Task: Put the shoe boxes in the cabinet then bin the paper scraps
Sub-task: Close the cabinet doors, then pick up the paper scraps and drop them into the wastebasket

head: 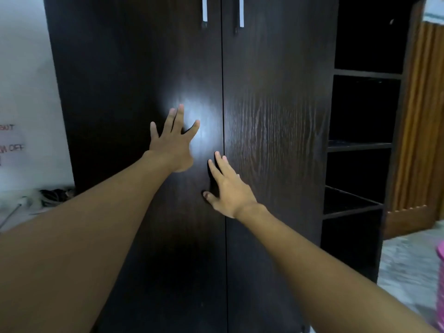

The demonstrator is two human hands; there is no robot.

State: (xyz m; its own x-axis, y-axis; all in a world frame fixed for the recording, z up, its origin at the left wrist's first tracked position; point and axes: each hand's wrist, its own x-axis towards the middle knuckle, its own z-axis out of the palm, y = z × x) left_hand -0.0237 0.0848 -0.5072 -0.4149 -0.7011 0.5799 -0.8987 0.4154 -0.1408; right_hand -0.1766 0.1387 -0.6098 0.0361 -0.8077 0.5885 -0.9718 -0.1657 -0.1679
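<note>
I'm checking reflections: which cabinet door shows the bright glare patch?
The left door, with the glare just past the left hand; the right door shows only wood grain.

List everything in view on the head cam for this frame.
left door: 1, dark brown wood grain, centre-left, closed
right door: 1, dark brown wood grain, centre-right, closed
door handles: 2, silver, top of the doors beside the seam
open shelves: at least 3 boards, dark, right side of the cabinet
wall: 1, white, left
red lettering: a few words, on the wall, cut off
cables: a tangle, dark, lower left
ribbed panel: 1, orange-brown, far right
pink object: 1, right edge, cut off
floor: pale, mottled, lower right
left hand: 1, fingers spread on the left door
right hand: 1, fingers straight, across the door seam
</note>
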